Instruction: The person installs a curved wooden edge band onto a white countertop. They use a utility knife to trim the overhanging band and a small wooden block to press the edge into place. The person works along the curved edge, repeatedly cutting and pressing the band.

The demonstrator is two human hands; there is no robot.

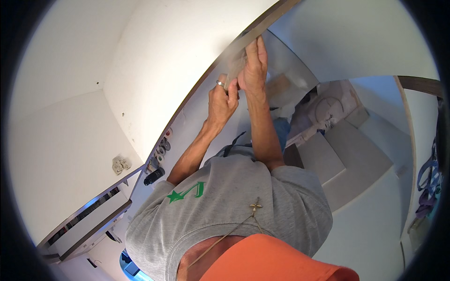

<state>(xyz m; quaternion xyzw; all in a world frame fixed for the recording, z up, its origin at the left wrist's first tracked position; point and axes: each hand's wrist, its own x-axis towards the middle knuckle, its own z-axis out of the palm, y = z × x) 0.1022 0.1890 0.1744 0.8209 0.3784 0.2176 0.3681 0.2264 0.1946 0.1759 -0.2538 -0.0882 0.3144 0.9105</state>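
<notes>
Left hand (224,100): fingers curled around a flat tool (233,72).
Right hand (253,70): fingers extended, pressing the panel edge (262,23) above.

White panel (164,70) close left — right side open

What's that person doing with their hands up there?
The person is reaching up with both hands to the dark edge strip of a big white panel. The left hand, which wears a ring, grips a small flat tool and presses it against the strip. The right hand lies along the strip just beside it, fingers stretched up. Below are grey steps and a few rolls of tape along the panel's edge.
</notes>
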